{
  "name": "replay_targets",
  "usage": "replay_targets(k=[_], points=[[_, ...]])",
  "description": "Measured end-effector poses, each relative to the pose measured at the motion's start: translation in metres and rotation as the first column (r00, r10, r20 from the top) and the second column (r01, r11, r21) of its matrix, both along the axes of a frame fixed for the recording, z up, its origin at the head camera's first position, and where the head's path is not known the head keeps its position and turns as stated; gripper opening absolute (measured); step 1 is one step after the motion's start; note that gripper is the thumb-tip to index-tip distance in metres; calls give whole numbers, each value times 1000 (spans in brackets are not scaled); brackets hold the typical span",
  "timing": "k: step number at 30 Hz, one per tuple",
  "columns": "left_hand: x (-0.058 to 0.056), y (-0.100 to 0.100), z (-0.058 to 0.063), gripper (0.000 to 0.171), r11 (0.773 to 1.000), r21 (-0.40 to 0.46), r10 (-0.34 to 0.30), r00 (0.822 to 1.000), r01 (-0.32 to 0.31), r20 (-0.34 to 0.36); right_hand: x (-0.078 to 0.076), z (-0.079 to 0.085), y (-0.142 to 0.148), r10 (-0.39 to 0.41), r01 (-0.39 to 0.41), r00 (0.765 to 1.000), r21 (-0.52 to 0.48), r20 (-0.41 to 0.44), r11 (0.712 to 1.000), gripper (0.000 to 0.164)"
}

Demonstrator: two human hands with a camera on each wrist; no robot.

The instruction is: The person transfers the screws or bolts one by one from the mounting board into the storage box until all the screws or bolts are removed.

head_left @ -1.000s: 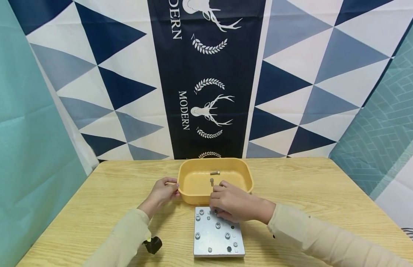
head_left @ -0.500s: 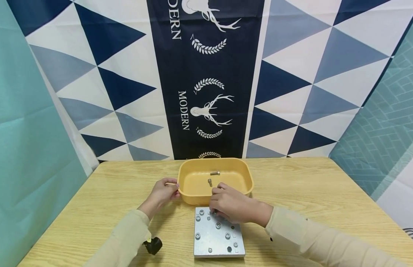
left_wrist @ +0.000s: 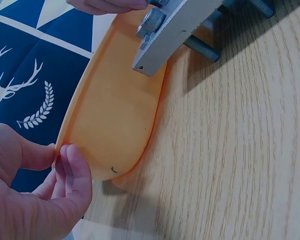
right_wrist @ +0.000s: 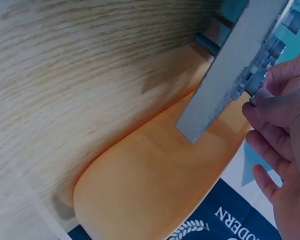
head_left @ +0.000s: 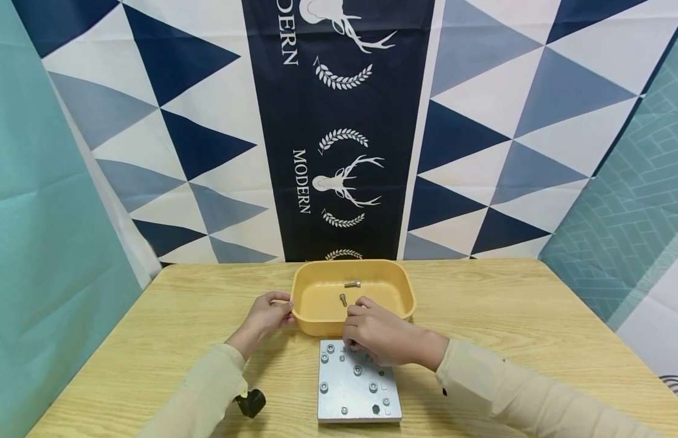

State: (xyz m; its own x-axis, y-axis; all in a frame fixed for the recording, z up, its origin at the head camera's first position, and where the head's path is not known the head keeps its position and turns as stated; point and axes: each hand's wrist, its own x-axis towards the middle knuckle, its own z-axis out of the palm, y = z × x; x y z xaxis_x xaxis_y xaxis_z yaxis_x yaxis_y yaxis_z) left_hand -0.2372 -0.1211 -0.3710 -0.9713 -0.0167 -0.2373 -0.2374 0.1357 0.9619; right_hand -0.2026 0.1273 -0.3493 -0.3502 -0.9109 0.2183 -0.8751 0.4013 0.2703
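Left hand is pinching the yellow tray rim; right hand is pinching a bolt at the metal plate.

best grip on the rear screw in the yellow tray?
I'd pinch the rear screw across mid-shank, coming from above, with the pinch on its near and far sides. It lies on the tray floor, lengthwise left to right in the head view, head to the right, so that crosses its length. The walls of the yellow tray would likely hamper a low approach.
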Motion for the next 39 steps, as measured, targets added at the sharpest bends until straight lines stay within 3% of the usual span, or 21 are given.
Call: replay_targets(k=[21, 31, 39], points=[[1, -2, 1, 32, 1000, -7, -24, 1000, 24, 4, -4, 18, 7, 49, -48, 999, -133, 9, 990, 19], [1, -1, 3, 30, 1000, -11, -9, 1000, 9, 7, -9, 26, 11, 9, -12, 1000, -123, -20, 992, 17], [-1, -3, 2, 31, 999, 16, -33, 999, 33, 19, -18, 32, 15, 3, -12, 999, -156, -54, 988, 17]])
